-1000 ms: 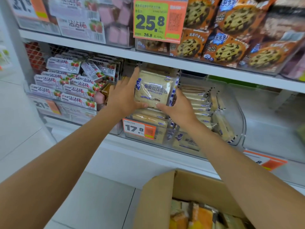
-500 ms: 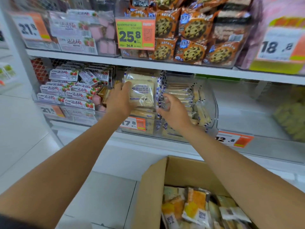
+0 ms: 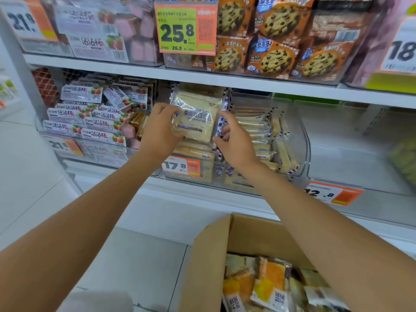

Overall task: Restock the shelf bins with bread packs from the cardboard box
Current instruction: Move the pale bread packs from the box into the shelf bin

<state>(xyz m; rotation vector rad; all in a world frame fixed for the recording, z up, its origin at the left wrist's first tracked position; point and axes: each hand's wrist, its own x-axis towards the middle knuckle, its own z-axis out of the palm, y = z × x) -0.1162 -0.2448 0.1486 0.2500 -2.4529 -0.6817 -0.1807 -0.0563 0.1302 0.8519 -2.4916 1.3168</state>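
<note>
Obs: left hand (image 3: 161, 129) grasps the left edge of the pale clear-wrapped toast bread pack (image 3: 194, 119). The pack stands face-out on the stack in the clear plastic shelf bin (image 3: 302, 143), between both hands. The right hand (image 3: 235, 144) curls at the pack's right edge; grip unclear. The brown cardboard box (image 3: 211, 255) sits below, well apart.

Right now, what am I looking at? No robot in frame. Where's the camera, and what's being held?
There is no machine here. A person is working bare-handed, and the only camera sits on their head, looking forward and down at the hands. The left hand grips a bread pack by its left edge, over a clear shelf bin that holds stacked packs. The right hand has its fingers at the pack's right edge; whether they grip it is unclear. Below, an open cardboard box holds orange-yellow packs. Nearby bins hold strawberry-print packets and cookie packets.
</note>
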